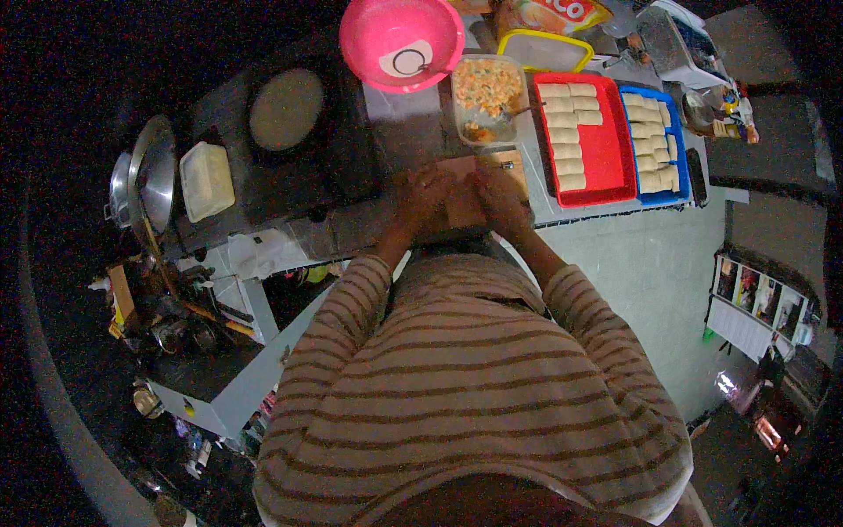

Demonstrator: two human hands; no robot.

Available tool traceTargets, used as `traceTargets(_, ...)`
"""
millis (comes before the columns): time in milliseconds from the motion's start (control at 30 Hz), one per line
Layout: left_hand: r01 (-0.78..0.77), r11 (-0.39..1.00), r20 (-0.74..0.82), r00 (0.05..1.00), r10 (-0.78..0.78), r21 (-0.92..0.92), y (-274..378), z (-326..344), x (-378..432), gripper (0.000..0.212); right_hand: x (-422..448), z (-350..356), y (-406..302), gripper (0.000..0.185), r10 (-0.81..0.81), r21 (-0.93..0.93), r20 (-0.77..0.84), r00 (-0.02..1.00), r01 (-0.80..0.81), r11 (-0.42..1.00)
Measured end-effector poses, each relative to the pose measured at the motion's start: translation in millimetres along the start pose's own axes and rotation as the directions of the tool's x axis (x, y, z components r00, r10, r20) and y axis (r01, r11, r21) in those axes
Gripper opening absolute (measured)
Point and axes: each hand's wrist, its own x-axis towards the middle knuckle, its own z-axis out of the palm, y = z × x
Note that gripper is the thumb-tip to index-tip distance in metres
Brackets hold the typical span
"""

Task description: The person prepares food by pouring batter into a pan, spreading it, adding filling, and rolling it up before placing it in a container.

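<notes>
Both hands are in deep shadow at the counter's front edge, over a wooden board (517, 168). My left hand (427, 191) bends over the left side of a dim, flat reddish-brown surface (463, 201); whether that is a thin sheet or part of the board is unclear. On its right side rests my right hand (499, 192), fingers curled inward. Shadow hides the fingertips, so their grip does not show. Just beyond the hands stands a clear plastic tub (458, 122) of chopped orange-and-white filling (489, 82), with a utensil handle over its right rim.
Right of the tub, a red tray (609, 158) and a blue tray (681, 165) carry pale rolls (568, 150). A pink basin (359, 39) and yellow-rimmed container (546, 53) stand behind. Leftward are a round dark pan (286, 109), a lidded tub (207, 181) and a metal wok (158, 171).
</notes>
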Motion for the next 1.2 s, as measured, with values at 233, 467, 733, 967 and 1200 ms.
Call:
traceTargets(233,0.01,0.996,0.04,0.999,-0.014,0.09,25,10,-42,0.039,-13,-8,-22,0.052,0.588,0.113,0.472,0.657,-0.707,0.698)
traceTargets(467,0.201,0.979,0.103,0.975,-0.198,-0.018,28,-11,-26,0.039,-4,-17,-26,0.049,0.343,0.158,0.229,0.911,-0.383,0.91)
traceTargets(733,0.365,0.916,-0.148,0.909,-0.389,-0.17,15,-1,6,0.03,4,16,21,0.042,0.681,0.683,0.271,0.681,-0.634,0.362)
traceTargets(967,0.306,0.945,-0.151,0.935,-0.322,-0.119,11,-6,8,0.032,5,8,17,0.035,0.59,0.493,0.126,0.798,-0.566,0.66)
traceTargets(1200,0.167,0.985,0.062,0.984,-0.169,0.039,21,-11,17,0.041,8,-21,-18,0.038,0.461,0.466,0.111,0.881,-0.455,0.759)
